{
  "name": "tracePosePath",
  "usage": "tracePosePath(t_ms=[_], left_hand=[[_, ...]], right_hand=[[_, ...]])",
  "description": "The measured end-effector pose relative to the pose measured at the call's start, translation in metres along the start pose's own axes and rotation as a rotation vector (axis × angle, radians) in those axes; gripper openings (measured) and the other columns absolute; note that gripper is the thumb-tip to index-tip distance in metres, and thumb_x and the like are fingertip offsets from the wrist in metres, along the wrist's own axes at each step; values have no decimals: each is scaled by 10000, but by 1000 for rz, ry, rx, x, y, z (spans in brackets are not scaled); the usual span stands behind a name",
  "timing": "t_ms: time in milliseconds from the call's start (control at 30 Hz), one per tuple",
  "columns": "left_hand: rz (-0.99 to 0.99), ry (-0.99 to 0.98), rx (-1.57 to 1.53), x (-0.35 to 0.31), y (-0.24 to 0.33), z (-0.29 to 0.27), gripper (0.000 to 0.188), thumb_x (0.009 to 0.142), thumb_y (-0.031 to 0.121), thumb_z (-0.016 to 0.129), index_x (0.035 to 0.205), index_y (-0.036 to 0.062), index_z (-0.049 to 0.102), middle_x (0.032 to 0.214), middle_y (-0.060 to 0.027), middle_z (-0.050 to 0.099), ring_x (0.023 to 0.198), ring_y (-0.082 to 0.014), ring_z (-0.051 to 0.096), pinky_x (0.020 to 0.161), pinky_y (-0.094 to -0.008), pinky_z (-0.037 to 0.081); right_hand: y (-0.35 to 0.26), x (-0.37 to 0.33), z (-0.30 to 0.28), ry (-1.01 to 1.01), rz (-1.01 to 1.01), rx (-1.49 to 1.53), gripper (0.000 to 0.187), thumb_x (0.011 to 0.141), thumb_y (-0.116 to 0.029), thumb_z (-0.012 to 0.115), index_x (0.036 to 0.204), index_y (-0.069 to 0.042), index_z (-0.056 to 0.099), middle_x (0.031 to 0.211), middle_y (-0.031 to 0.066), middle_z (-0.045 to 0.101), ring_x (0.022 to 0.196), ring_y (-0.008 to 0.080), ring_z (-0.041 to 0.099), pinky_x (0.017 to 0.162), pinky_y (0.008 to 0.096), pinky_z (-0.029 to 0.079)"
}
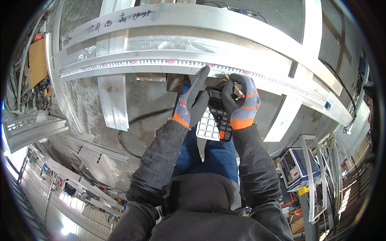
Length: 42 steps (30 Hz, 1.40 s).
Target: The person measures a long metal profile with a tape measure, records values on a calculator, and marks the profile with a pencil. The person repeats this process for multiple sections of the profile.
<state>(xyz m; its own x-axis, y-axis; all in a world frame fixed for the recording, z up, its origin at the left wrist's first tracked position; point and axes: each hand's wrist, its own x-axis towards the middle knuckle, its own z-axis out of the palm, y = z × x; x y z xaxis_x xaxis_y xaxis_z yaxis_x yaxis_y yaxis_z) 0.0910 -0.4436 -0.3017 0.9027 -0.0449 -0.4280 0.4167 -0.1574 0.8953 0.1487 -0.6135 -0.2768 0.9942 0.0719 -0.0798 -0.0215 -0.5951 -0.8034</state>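
Observation:
My left hand (194,98), in a grey, orange and black glove, stretches its fingers to the edge of a yellow-white tape measure (152,62). Its thumb lies beside a calculator (214,122) with white and black keys and one orange key. Whether the thumb grips the calculator cannot be made out. My right hand (241,98), gloved alike, is closed on a pencil (239,90) with a reddish eraser end. The pencil's front end points toward the tape. Both hands are close to the calculator, which is over my legs. The tape runs along a long silvery metal profile (100,71).
A wider metal bar (177,18) with handwriting lies beyond the profile. Crosswise metal pieces (112,96) pass beneath at left and right. A dark cable (124,146) curves over the floor. At lower right stand a blue-and-white box-shaped machine (295,166) and a metal frame (311,188).

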Motion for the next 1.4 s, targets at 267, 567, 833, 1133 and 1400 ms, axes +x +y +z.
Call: tracePosePath(t_ms=[267,567,833,1133,1400], left_hand=[[34,48,12,1,1,1,704,1025,-13,495,1692,176,368,1611,-117,530,1095,-123,594,915,-266,515],[-52,-6,-52,0,9,1,738,990,-28,485,1697,111,323,1691,-206,405,1548,-297,420,1231,-350,354],[50,19,-10,-1,2,3,725,984,-38,474,1685,79,332,1687,-201,416,1561,-299,404,1248,-369,347],[86,49,49,2,3,4,678,1034,-14,536,1680,82,355,1492,-168,566,1301,-227,561,1095,-324,454],[105,54,57,-1,-2,4,652,1038,100,540,1664,41,368,1511,-236,580,1268,-264,626,1091,-365,487]], right_hand=[[-1,0,-1,13,87,74,268,861,-29,766,1126,-19,730,980,156,704,924,302,707,809,391,580],[2,1,-3,-27,24,9,324,849,-23,774,1166,-18,709,1025,166,698,934,337,703,824,408,576],[-6,8,-3,-5,-21,0,237,824,-47,783,1049,-26,714,947,162,701,926,372,686,823,426,554],[6,-35,-39,88,227,156,179,1059,-83,635,1175,6,739,989,112,765,875,179,710,812,320,563],[28,-139,-74,-69,770,526,347,1140,-240,509,1299,24,669,970,121,757,904,162,692,832,311,553]])
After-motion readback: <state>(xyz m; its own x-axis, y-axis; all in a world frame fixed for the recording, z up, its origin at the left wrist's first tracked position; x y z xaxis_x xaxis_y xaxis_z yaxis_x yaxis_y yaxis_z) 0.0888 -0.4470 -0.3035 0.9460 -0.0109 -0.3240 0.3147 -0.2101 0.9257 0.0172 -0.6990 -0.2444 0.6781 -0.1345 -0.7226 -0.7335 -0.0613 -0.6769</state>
